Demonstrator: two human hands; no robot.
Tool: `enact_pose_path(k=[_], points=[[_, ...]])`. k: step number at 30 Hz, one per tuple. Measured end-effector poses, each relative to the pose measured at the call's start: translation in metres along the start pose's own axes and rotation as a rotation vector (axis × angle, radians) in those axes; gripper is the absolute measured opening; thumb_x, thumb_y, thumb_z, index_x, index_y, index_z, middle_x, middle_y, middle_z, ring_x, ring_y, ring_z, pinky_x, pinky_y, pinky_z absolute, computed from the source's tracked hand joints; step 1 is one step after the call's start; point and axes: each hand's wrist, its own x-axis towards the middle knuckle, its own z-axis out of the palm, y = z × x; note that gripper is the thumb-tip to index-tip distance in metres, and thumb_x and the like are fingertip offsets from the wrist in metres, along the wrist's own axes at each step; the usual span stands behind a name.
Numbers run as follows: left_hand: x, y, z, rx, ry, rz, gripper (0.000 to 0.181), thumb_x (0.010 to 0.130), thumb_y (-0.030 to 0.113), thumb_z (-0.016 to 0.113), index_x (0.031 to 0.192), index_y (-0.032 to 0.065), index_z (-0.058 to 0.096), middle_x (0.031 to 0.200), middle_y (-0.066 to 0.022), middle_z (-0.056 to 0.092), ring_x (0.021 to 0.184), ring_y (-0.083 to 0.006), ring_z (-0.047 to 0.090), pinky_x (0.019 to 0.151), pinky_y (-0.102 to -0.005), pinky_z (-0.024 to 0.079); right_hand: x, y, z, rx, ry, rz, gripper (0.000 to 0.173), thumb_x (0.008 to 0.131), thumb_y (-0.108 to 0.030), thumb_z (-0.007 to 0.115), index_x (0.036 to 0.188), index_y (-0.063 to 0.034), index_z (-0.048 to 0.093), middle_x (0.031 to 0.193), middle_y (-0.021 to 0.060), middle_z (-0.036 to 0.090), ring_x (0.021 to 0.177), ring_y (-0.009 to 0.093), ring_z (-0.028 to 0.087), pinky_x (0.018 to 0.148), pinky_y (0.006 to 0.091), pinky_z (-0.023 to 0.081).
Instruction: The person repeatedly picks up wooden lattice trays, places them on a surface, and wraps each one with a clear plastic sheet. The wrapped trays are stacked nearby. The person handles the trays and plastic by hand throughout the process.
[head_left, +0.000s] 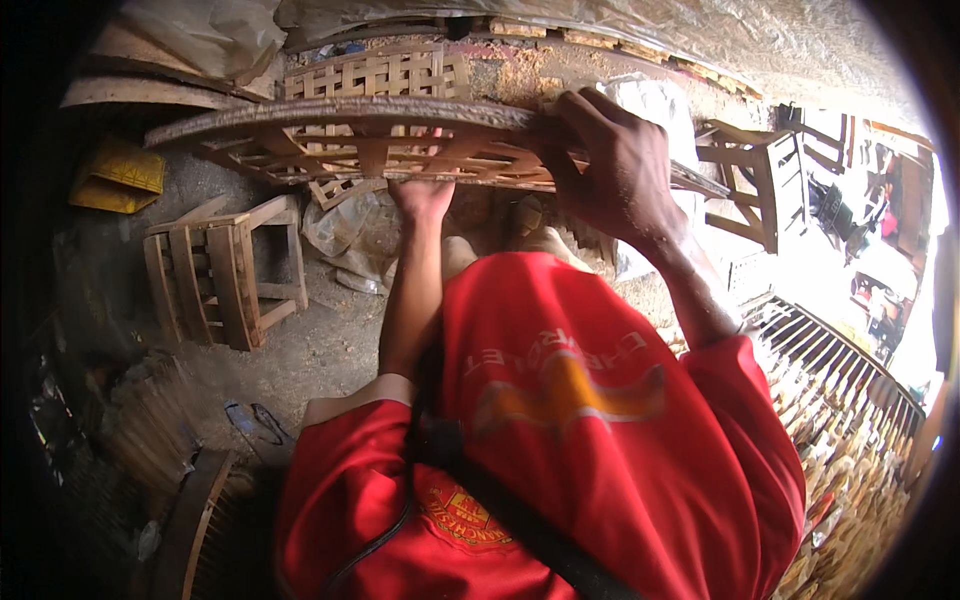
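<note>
A wooden panel of crossed strips with a thick curved rim (337, 111) is held up before me, tilted so that I see it almost edge-on. My right hand (619, 161) grips its upper rim near the right end, with the thumb below and the fingers over the top. Underneath, near the middle, my left hand (424, 187) holds the lower edge. Its fingers show partly through the gaps between the strips. Behind the panel is a second lattice of pale woven strips (375, 71), partly hidden by the rim.
A slatted wooden stool (232, 274) stands at left, below a yellow plastic container (120, 178). Another wooden stool (750, 180) is at right. Crumpled clear plastic (349, 232) lies on the dusty floor (337, 345). A barred rack (832, 337) borders many pale pieces at lower right.
</note>
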Motion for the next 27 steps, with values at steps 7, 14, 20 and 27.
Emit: enact_pose_path(k=[7, 14, 20, 27], points=[[-0.019, 0.088, -0.137, 0.347, 0.160, -0.050, 0.083, 0.100, 0.075, 0.022, 0.155, 0.0157, 0.037, 0.158, -0.0157, 0.043, 0.147, -0.0380, 0.037, 0.119, -0.0584, 0.028, -0.043, 0.102, -0.064, -0.128, 0.246, 0.302, 0.008, 0.083, -0.017, 0.073, 0.080, -0.0130, 0.068, 0.080, 0.0049, 0.069, 0.071, 0.028, 0.069, 0.063, 0.0396, 0.052], [-0.096, 0.122, -0.277, 1.466, 0.647, -0.670, 0.071, 0.098, 0.068, 0.043, 0.149, 0.0181, 0.044, 0.131, -0.0098, 0.065, 0.119, -0.0339, 0.059, 0.092, -0.0587, 0.045, -0.181, 0.362, -0.034, -0.298, 0.265, 0.946, 0.033, 0.081, -0.035, 0.071, 0.088, -0.0034, 0.070, 0.071, 0.0144, 0.068, 0.066, 0.027, 0.068, 0.066, 0.0420, 0.052], [-0.147, 0.057, -0.194, 1.507, 0.633, -0.642, 0.063, 0.100, 0.060, 0.047, 0.146, 0.0164, 0.048, 0.131, -0.0113, 0.065, 0.117, -0.0337, 0.062, 0.092, -0.0582, 0.049, -0.266, 0.555, 0.036, -0.012, 0.002, 1.229, 0.044, 0.069, -0.026, 0.064, 0.100, 0.0030, 0.073, 0.095, 0.0272, 0.073, 0.095, 0.037, 0.073, 0.084, 0.0435, 0.055], [-0.214, -0.007, -0.201, 1.494, 0.860, -0.698, 0.056, 0.101, 0.054, 0.051, 0.142, 0.0167, 0.055, 0.126, -0.0109, 0.066, 0.107, -0.0294, 0.063, 0.086, -0.0497, 0.051, -0.312, 0.723, 0.118, 0.059, -0.104, 1.075, 0.044, 0.071, -0.038, 0.077, 0.100, -0.0066, 0.071, 0.079, 0.0102, 0.066, 0.074, 0.021, 0.065, 0.067, 0.0378, 0.052]])
